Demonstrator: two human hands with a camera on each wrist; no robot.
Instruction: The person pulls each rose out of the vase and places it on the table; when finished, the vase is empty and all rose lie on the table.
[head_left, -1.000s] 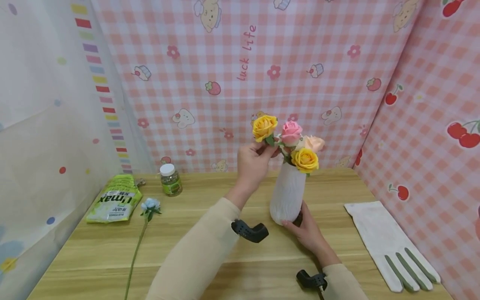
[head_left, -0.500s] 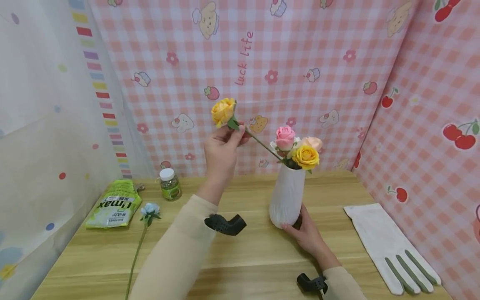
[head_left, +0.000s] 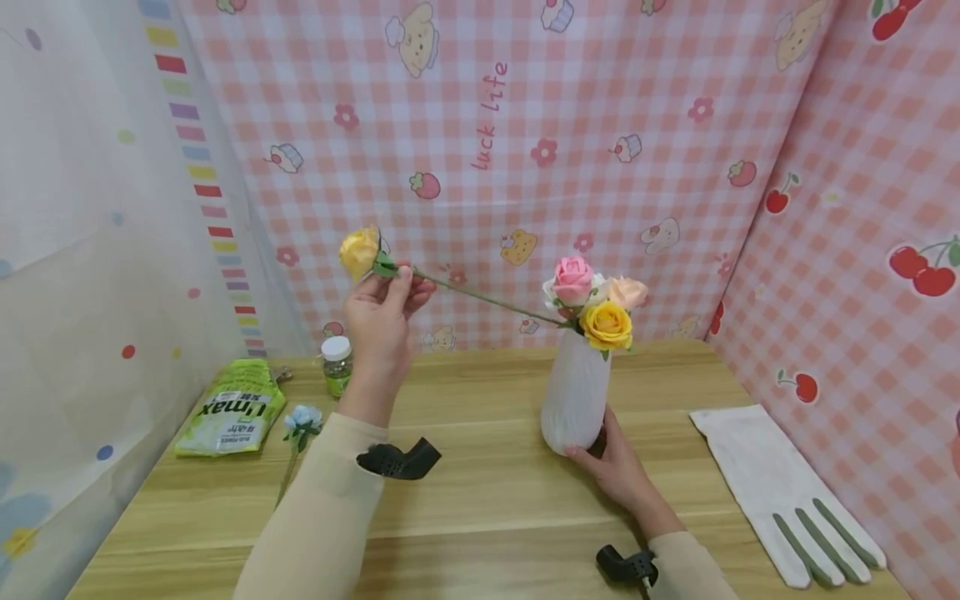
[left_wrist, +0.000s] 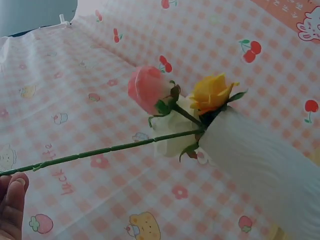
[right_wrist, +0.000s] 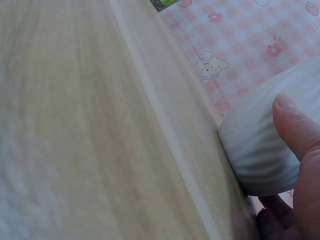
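Observation:
My left hand (head_left: pixel 381 321) pinches the stem of a yellow rose (head_left: pixel 359 252) just below its bloom. The green stem (left_wrist: pixel 107 149) runs right and slightly down to the mouth of a white ribbed vase (head_left: pixel 576 392). My right hand (head_left: pixel 618 471) grips that vase near its base, the thumb (right_wrist: pixel 295 125) on its side and the fingers partly hidden behind it. The vase leans a little to the right. In its mouth stand a pink rose (head_left: pixel 573 279), a second yellow rose (head_left: pixel 607 325), a peach rose (head_left: pixel 628 292) and a white bloom (left_wrist: pixel 172 131).
A blue flower (head_left: pixel 303 418) lies on the wooden table (head_left: pixel 480 467), its stem partly behind my left sleeve. Farther left are a green bag (head_left: pixel 231 412) and a white-capped jar (head_left: pixel 337 367). A white glove (head_left: pixel 780 492) lies at right. Patterned cloth (head_left: pixel 480 108) hangs behind.
My left hand has moved left with the yellow rose, drawing a long stretch of stem out of the vase. The right hand stays at the vase's base.

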